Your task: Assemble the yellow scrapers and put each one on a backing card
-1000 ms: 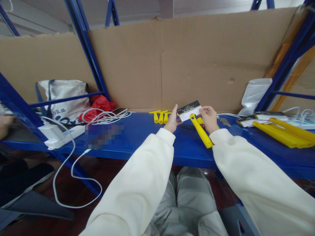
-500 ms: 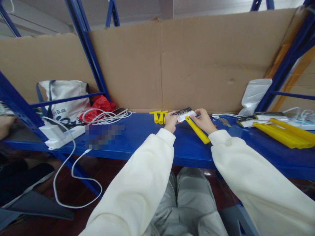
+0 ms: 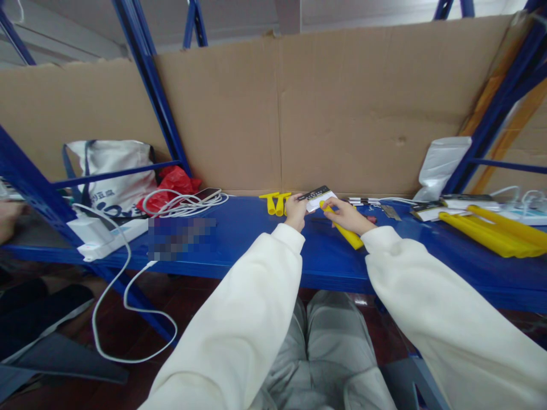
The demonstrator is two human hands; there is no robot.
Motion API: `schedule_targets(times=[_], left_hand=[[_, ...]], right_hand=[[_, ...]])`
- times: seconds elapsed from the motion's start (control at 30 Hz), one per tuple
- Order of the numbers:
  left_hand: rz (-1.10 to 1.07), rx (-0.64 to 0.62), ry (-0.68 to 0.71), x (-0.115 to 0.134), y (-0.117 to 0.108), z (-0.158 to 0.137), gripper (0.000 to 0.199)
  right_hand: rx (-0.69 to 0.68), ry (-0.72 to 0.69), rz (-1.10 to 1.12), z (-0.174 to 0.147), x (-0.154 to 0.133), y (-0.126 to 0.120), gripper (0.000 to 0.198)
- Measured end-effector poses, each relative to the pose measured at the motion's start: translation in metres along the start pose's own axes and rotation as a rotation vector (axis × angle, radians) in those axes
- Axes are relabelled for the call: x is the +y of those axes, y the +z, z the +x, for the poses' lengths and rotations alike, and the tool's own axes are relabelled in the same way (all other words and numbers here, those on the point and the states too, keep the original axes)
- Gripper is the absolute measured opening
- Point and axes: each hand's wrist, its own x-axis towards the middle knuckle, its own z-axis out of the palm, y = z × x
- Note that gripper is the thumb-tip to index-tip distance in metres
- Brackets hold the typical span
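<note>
Held at its left end by my left hand (image 3: 294,212), a flat black-and-white card or packet (image 3: 317,197) is tilted above the blue shelf; its printing is too small to read. My right hand (image 3: 345,215) is closed around the upper part of a yellow handle (image 3: 351,238), with fingertips close to the card's lower right edge. The handle slants down to the right, its top end against the card and partly covered by my fingers. Just beyond my left hand stand small yellow T-shaped pieces (image 3: 270,203). Flat metal pieces (image 3: 390,212) lie to the right.
More yellow handles (image 3: 491,234) and black-and-white packets (image 3: 470,201) lie at the right. A white pouch (image 3: 442,166) leans by the post. To the left are a coiled white cable (image 3: 188,202), red bag (image 3: 179,181), cloth bag (image 3: 115,171) and power strip (image 3: 111,238). Cardboard (image 3: 342,108) closes the back.
My right hand has moved left and down from the card's right edge onto the handle's upper part. The card and handle have shifted slightly left. My left hand has stayed almost still.
</note>
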Motion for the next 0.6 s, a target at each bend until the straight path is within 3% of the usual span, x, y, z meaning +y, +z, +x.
schedule_targets(times=[0.13, 0.47, 0.6], left_hand=[[-0.007, -0.003, 0.009, 0.000, 0.000, 0.000, 0.026], [0.016, -0.018, -0.013, 0.004, 0.000, -0.003, 0.030], [0.034, -0.055, -0.025, 0.003, 0.001, -0.003, 0.038]], right_hand=[[-0.056, -0.005, -0.036, -0.001, -0.005, -0.002, 0.025], [-0.044, 0.060, -0.107, -0.001, -0.004, -0.002, 0.038], [0.029, -0.033, -0.240, 0.003, 0.007, -0.003, 0.037]])
